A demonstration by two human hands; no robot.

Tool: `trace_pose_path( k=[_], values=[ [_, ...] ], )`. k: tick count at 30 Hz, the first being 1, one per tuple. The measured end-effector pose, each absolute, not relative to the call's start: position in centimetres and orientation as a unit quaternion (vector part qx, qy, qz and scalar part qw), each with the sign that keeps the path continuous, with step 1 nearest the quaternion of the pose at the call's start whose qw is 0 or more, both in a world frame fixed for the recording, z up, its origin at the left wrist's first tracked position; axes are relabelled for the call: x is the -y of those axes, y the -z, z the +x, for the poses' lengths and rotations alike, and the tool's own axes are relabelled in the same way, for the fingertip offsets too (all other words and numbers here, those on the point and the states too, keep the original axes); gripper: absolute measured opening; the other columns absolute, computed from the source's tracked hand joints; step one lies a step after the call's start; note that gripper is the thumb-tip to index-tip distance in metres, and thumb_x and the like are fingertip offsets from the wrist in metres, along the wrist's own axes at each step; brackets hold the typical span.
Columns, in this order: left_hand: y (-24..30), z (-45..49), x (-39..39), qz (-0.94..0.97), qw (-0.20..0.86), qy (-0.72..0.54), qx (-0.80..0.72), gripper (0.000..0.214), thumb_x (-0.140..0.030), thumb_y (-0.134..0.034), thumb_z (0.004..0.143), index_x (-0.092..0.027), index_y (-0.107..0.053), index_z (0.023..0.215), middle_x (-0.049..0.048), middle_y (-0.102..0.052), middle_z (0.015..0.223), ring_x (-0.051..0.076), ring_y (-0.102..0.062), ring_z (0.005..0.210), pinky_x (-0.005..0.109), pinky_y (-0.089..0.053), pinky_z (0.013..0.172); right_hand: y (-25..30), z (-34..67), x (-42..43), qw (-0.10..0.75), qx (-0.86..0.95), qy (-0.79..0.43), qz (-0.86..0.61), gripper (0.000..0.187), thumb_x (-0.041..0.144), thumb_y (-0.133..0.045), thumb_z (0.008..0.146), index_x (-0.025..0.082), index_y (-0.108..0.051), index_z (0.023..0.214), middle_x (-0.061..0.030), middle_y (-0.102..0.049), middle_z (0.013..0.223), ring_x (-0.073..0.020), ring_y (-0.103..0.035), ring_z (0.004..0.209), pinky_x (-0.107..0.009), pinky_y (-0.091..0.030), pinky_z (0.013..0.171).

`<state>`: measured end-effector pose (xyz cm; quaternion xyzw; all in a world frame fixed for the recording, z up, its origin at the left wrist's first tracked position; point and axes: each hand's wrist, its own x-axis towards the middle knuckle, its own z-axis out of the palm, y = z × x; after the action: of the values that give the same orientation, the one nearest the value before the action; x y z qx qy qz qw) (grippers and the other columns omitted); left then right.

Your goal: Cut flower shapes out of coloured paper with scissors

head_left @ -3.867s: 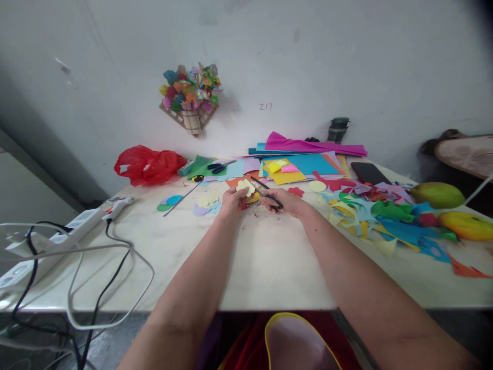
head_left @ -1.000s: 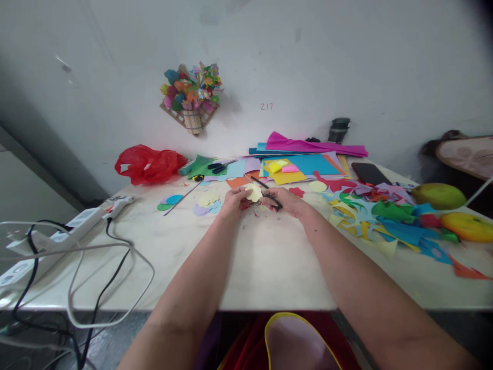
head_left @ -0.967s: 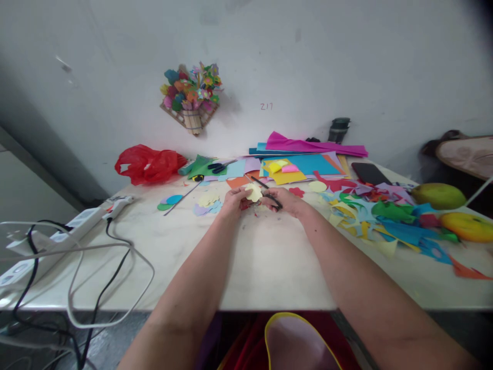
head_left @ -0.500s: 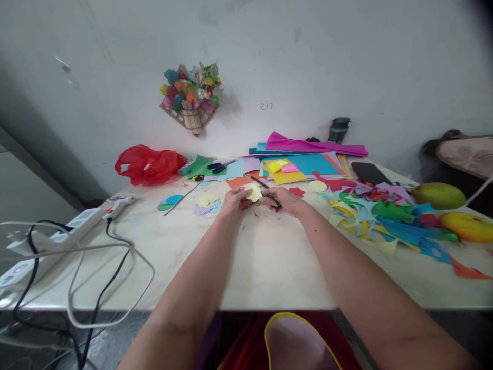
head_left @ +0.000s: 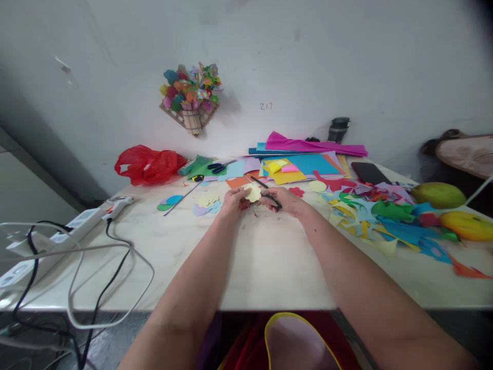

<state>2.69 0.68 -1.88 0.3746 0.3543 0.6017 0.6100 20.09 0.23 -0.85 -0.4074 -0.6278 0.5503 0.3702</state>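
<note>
Between the fingers of my left hand (head_left: 235, 202) is a pale yellow paper flower (head_left: 253, 192) with a scalloped edge. My right hand (head_left: 285, 200) is closed around black-handled scissors (head_left: 275, 202), close against the flower's right side; the blades are mostly hidden. Small paper scraps lie on the table under both hands. Left of my left hand rest cut pale yellow and blue paper flowers (head_left: 208, 204). A red paper flower (head_left: 296, 191) lies just beyond my right hand, and a pale yellow paper circle (head_left: 318, 186) is further right.
Coloured paper sheets (head_left: 308, 165) and a second pair of scissors (head_left: 217, 167) lie at the back. Paper offcuts (head_left: 370, 210), a phone (head_left: 370, 173) and mangoes (head_left: 439, 195) fill the right side. A red plastic bag (head_left: 150, 164) and power strips (head_left: 82, 221) with loose cables are left.
The pale yellow flower has shifted very slightly between my fingers. Both hands keep nearly the same place and grip.
</note>
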Motion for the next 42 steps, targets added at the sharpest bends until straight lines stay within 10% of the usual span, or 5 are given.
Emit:
trace_pose_path(
  k=[42],
  values=[
    [1.58, 2.79, -0.29, 0.449, 0.549, -0.611, -0.353, 0.036, -0.032, -0.087, 0.047, -0.015, -0.055, 0.052, 0.0011, -0.056, 0.047, 0.01, -0.049, 0.042, 0.023, -0.034, 0.042, 0.29, 20.41, 0.46, 0.342, 0.637, -0.549, -0.42, 0.028, 0.037, -0.076, 0.071, 0.016, -0.058, 0.074, 0.0036, -0.053, 0.051, -0.0067, -0.043, 0.042, -0.019, -0.032, 0.04]
  ],
)
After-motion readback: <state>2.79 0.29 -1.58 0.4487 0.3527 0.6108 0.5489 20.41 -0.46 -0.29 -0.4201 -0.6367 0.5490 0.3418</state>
